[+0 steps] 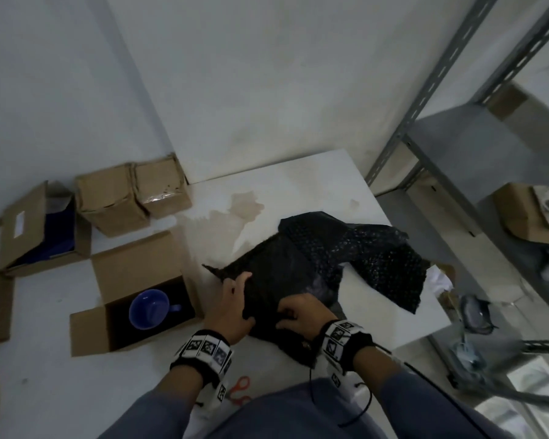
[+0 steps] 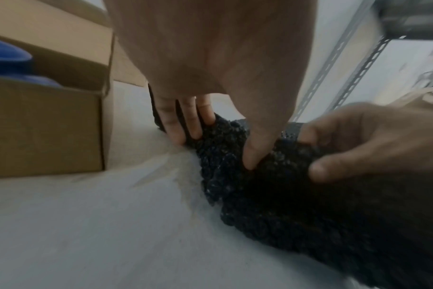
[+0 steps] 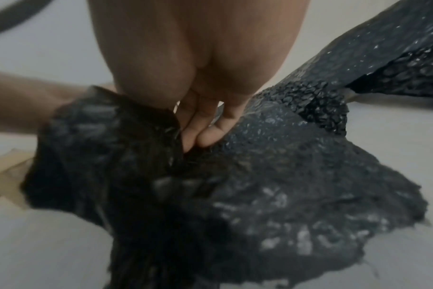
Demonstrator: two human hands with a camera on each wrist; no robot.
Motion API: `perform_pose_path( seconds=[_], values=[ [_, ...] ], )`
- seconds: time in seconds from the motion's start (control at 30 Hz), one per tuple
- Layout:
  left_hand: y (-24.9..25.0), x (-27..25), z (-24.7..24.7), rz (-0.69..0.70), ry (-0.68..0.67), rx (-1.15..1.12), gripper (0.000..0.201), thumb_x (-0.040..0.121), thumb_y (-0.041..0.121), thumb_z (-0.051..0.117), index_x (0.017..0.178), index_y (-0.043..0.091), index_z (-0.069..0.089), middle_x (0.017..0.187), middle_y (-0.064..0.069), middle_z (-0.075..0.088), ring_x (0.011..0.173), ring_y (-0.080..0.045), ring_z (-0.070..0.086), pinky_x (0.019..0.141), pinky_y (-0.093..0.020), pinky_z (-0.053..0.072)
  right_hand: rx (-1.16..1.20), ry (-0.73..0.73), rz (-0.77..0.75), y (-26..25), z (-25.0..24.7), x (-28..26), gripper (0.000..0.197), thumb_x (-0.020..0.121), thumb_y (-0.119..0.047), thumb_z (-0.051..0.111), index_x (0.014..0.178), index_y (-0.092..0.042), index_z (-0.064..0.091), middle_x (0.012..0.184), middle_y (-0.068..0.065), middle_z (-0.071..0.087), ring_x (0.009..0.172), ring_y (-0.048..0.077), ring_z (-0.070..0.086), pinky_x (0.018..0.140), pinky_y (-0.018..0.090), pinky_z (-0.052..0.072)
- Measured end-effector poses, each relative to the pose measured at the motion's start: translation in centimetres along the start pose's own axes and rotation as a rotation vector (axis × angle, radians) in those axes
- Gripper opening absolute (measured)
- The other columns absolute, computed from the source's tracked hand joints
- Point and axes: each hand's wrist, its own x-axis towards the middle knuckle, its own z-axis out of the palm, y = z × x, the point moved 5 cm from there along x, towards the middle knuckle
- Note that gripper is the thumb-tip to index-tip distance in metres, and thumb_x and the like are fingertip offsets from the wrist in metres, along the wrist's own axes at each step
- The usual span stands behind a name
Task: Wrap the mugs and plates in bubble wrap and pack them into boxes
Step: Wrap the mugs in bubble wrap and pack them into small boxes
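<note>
A sheet of black bubble wrap [image 1: 301,270] lies bunched on the white floor, and whatever it covers is hidden. My left hand [image 1: 232,299] grips the bundle's left side, with its fingers [image 2: 185,127] down the side and its thumb on top. My right hand [image 1: 293,313] pinches a fold of the wrap [image 3: 284,176] at the near edge, its fingertips [image 3: 205,136] tucked into the crease. A loose flap of wrap spreads away to the right. A blue mug [image 1: 151,307] sits unwrapped in an open cardboard box [image 1: 133,264] just left of my left hand.
Two closed cardboard boxes [image 1: 133,198] stand by the wall. Further open boxes [image 1: 42,229] with blue items lie at the far left. Orange scissors [image 1: 240,388] lie near my knees. A grey metal shelf rack [image 1: 457,122] with clutter runs along the right.
</note>
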Motion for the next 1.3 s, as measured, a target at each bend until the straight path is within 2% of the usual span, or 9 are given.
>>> perform_pose_path(
  seconds=[0.2, 0.3, 0.43, 0.57, 0.7, 0.9, 1.1, 1.2, 1.3],
  values=[
    [-0.8, 1.4, 2.5, -0.24, -0.049, 0.098, 0.069, 0.086, 0.036, 0.068, 0.141, 0.027, 0.027, 0.127, -0.005, 0.038, 0.108, -0.028, 0.053, 0.078, -0.039, 0.054, 0.061, 0.458, -0.041, 1.8, -8.2, 0.2, 0.009, 0.087, -0.021, 0.066, 0.096, -0.018, 0.066, 0.094, -0.001, 0.065, 0.085, 0.018, 0.061, 0.075, 0.034, 0.052],
    [-2.0, 1.2, 3.4, -0.3, -0.115, 0.054, 0.093, 0.081, 0.039, 0.072, 0.151, 0.024, 0.014, 0.13, -0.011, 0.045, 0.109, -0.03, 0.056, 0.079, -0.036, 0.053, 0.046, 0.66, -0.103, 1.8, -13.1, 0.9, 0.015, 0.087, -0.017, 0.066, 0.102, -0.019, 0.066, 0.1, -0.002, 0.065, 0.088, 0.018, 0.064, 0.075, 0.036, 0.054],
    [-1.2, 0.6, 2.4, -0.273, -0.02, 0.114, 0.077, 0.075, 0.043, 0.072, 0.141, 0.028, 0.035, 0.125, -0.01, 0.042, 0.112, -0.03, 0.049, 0.084, -0.037, 0.05, 0.022, 0.727, -0.236, 0.9, -17.9, 2.7, 0.015, 0.09, -0.017, 0.063, 0.104, -0.016, 0.066, 0.098, -0.002, 0.064, 0.086, 0.019, 0.063, 0.071, 0.04, 0.055],
    [1.1, 1.1, 0.7, -0.142, 0.221, 0.2, 0.029, 0.073, 0.034, 0.073, 0.096, 0.022, 0.062, 0.104, -0.006, 0.045, 0.094, -0.031, 0.05, 0.074, -0.038, 0.047, -0.04, 0.773, -0.383, -0.6, -19.5, 4.3, 0.013, 0.092, -0.014, 0.063, 0.103, -0.01, 0.069, 0.094, 0.002, 0.063, 0.082, 0.021, 0.064, 0.069, 0.038, 0.055],
    [0.1, 1.9, 0.2, -0.373, 0.304, -0.049, 0.017, 0.087, 0.028, 0.066, 0.093, 0.016, 0.057, 0.105, -0.005, 0.046, 0.089, -0.029, 0.055, 0.064, -0.032, 0.042, -0.146, 0.823, -0.48, -1.0, -19.9, 6.1, 0.01, 0.089, -0.01, 0.067, 0.097, -0.008, 0.073, 0.088, 0.009, 0.057, 0.079, 0.024, 0.055, 0.067, 0.037, 0.049],
    [-0.5, 3.0, -0.6, -0.413, 0.396, -0.272, 0.015, 0.084, 0.025, 0.07, 0.084, 0.019, 0.056, 0.086, -0.001, 0.05, 0.074, -0.021, 0.053, 0.065, -0.031, 0.043, -0.201, 0.523, -0.433, 1.1, -15.4, 8.8, 0.017, 0.092, -0.016, 0.057, 0.103, -0.013, 0.07, 0.09, 0.007, 0.053, 0.066, 0.023, 0.056, 0.051, 0.038, 0.051],
    [-0.9, 3.1, 1.3, -0.298, 0.169, -0.156, 0.012, 0.09, 0.015, 0.06, 0.098, 0.024, 0.06, 0.104, -0.001, 0.046, 0.083, -0.026, 0.055, 0.072, -0.041, 0.051, -0.061, 0.037, -0.179, 4.2, -11.7, 11.5, 0.049, 0.096, -0.014, 0.052, 0.145, -0.02, 0.046, 0.131, 0.006, 0.052, 0.116, 0.027, 0.055, 0.099, 0.04, 0.047],
    [-1.6, 3.6, 1.4, -0.364, 0.171, -0.104, 0.02, 0.097, 0.023, 0.052, 0.112, 0.023, 0.065, 0.111, -0.004, 0.045, 0.093, -0.029, 0.056, 0.079, -0.043, 0.052, -0.117, -0.096, -0.129, 5.5, -10.8, 11.1, 0.054, 0.093, -0.019, 0.057, 0.146, -0.023, 0.043, 0.133, 0.005, 0.051, 0.121, 0.027, 0.052, 0.102, 0.039, 0.044],
    [-1.2, 4.3, 0.7, -0.373, 0.201, 0.027, 0.021, 0.089, 0.033, 0.063, 0.105, 0.021, 0.07, 0.109, -0.007, 0.045, 0.101, -0.029, 0.052, 0.077, -0.041, 0.051, -0.245, -0.2, -0.102, 7.0, -9.7, 10.2, 0.061, 0.086, -0.027, 0.067, 0.143, -0.023, 0.046, 0.133, 0.005, 0.046, 0.123, 0.027, 0.048, 0.103, 0.038, 0.042]
  ],
)
